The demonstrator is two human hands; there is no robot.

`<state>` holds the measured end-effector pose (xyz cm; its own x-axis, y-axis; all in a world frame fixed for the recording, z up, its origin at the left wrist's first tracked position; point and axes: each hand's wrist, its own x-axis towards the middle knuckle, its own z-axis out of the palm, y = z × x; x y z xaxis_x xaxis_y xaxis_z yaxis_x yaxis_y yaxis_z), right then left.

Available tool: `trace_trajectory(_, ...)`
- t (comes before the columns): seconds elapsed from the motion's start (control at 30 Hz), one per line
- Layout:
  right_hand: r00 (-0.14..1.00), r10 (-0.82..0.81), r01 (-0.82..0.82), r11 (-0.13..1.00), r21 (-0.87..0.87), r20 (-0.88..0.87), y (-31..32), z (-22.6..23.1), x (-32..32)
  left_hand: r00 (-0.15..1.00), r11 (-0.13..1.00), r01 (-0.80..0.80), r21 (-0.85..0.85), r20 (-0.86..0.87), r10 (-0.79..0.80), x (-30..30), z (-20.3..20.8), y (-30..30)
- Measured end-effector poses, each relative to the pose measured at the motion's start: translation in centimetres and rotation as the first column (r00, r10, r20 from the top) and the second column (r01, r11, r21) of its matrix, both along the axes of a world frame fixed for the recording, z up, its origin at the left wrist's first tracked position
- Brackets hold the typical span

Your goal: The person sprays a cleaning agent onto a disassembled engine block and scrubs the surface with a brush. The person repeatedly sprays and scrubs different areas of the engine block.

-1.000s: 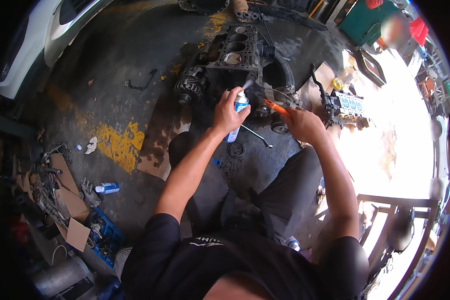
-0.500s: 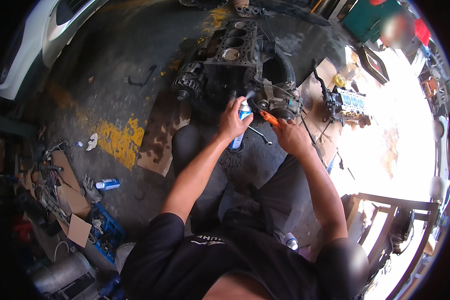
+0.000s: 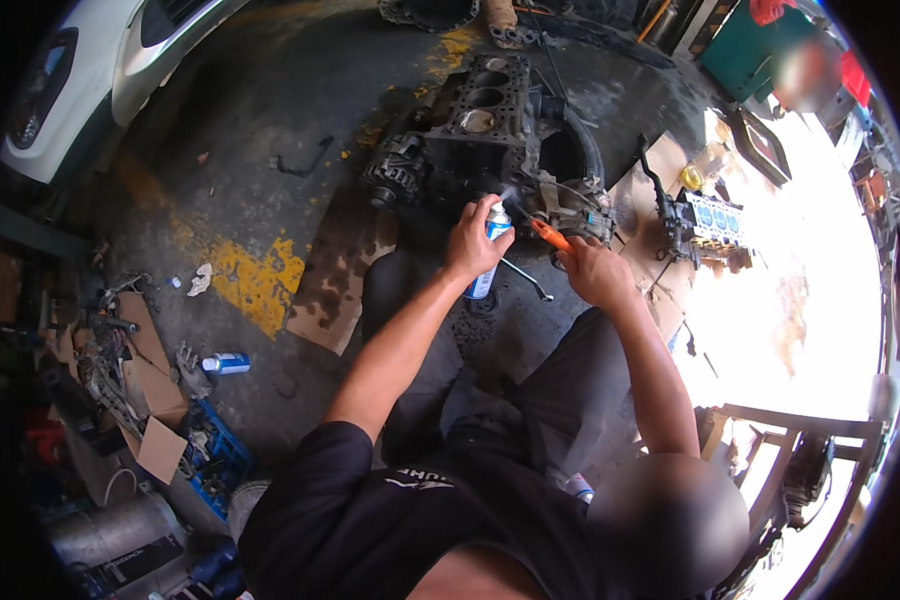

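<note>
An engine block (image 3: 515,122) with open cylinder bores stands upright on the floor in front of me. My left hand (image 3: 472,245) is wrapped round a blue and white spray can (image 3: 480,285), the index finger on its nozzle. A pale mist shows between the nozzle and the block's near face. In my right hand (image 3: 602,275) is an orange-handled tool (image 3: 552,236); its thin dark tip reaches toward the block beside the mist, and its kind is unclear. An alternator (image 3: 394,172) is mounted at the block's left side.
Oil-stained cardboard (image 3: 328,300) lies left of my knees. A cylinder head (image 3: 710,222) rests on more cardboard at the right. At the lower left are another spray can (image 3: 227,363) and a blue crate (image 3: 217,458) of parts. A white car (image 3: 135,75) stands at the far left.
The whole view has shifted slightly, so the scene sits a little lower and farther right. Both hands keep their holds, and mist shows at the nozzle in both frames.
</note>
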<state>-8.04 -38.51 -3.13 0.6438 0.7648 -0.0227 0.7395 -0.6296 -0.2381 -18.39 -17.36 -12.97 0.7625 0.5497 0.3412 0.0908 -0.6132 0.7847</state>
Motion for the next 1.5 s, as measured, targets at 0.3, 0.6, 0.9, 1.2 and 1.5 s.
trace_trajectory(0.3,0.996,0.030,-0.036,0.997,-0.069,-0.083,-1.0,-1.1,0.5,0.993,0.999,0.009,0.043,0.116,-0.014,-0.1,-1.5,-0.7)
trace_trajectory(0.6,0.999,0.017,-0.016,1.000,0.008,-0.046,-0.8,-0.6,0.5,0.992,0.999,-0.030,0.039,0.125,0.025,0.8,-1.0,-0.3)
trace_trajectory(0.9,1.000,-0.013,0.015,0.997,0.074,-0.020,1.5,6.2,1.7,0.968,0.996,-0.080,0.027,0.241,0.071,2.8,5.3,3.9)
trace_trajectory(1.2,0.999,0.041,-0.041,0.998,-0.048,0.004,2.7,7.8,3.2,0.986,0.996,-0.011,0.084,0.165,-0.003,3.9,6.4,3.3)
trace_trajectory(1.5,1.000,0.014,-0.015,0.999,-0.049,-0.004,1.7,7.5,3.2,0.987,0.995,0.013,0.097,0.161,-0.029,3.5,5.6,2.3)
